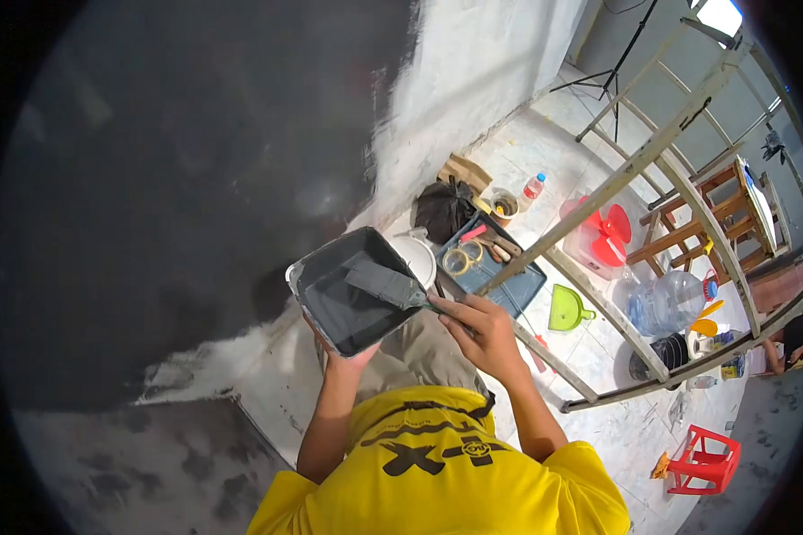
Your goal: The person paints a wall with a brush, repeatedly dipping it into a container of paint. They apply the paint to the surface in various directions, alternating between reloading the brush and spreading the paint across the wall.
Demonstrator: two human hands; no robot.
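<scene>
My left hand (355,355) supports a square black paint tray (310,283) from below, its fingers mostly hidden under it. Dark grey paint coats the inside of the tray. The fingers of my right hand (484,337) are closed around the handle of a wide paintbrush (385,284). Its bristles, covered in grey paint, lie inside the tray. In front of me, the wall (214,160) is dark grey over a large area, with a ragged edge against bare white wall (459,71).
A metal scaffold frame (633,165) stands at my right. On the tiled floor are a blue tray (528,287) with tape rolls, a black bag (443,209), a green dustpan (565,308), a water jug (665,305) and a red stool (705,462). Another person (790,346) is at far right.
</scene>
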